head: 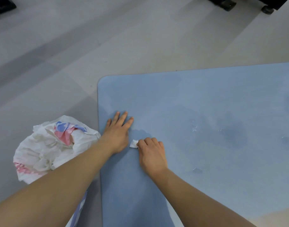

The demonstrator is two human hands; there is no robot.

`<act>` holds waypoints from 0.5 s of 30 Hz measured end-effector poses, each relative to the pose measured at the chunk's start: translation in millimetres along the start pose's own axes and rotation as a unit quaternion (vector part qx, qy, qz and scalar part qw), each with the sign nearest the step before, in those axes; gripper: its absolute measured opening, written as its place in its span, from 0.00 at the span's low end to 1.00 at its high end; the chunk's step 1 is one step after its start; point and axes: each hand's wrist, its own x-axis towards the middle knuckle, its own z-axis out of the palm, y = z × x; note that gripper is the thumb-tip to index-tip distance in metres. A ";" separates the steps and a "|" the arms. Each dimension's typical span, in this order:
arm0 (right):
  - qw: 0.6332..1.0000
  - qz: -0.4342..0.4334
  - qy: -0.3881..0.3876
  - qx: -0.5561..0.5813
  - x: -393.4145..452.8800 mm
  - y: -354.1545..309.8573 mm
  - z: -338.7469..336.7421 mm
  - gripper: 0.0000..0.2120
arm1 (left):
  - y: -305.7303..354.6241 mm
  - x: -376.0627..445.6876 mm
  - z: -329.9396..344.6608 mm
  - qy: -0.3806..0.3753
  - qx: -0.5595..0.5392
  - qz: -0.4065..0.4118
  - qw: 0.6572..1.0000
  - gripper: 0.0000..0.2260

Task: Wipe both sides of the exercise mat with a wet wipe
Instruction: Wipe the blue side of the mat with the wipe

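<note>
A light blue exercise mat lies flat on the floor and fills the right half of the view. Darker damp patches and shiny streaks show on its middle and right. My left hand presses flat on the mat near its left edge, fingers straight. Just to its right, my right hand is curled around a small white wet wipe, which sticks out at the fingertips and touches the mat.
A crumpled white plastic bag with red and blue print lies on the grey tiled floor left of the mat. Black furniture feet with a caster stand at the top right, another dark object at the top left.
</note>
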 end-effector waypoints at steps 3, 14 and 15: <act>1.000 -0.010 0.003 -0.008 0.0 2.0 -1.2 0.10 | -18.8 -9.4 8.7 0.022 0.013 0.033 0.999 0.27; 0.999 -0.023 0.008 -0.034 3.3 -2.5 0.2 0.09 | -39.8 -14.1 -3.9 0.055 0.087 0.083 0.991 0.28; 0.999 -0.024 0.006 -0.035 3.6 -2.3 0.7 0.09 | -42.8 -14.3 -4.7 0.056 0.095 0.090 0.990 0.27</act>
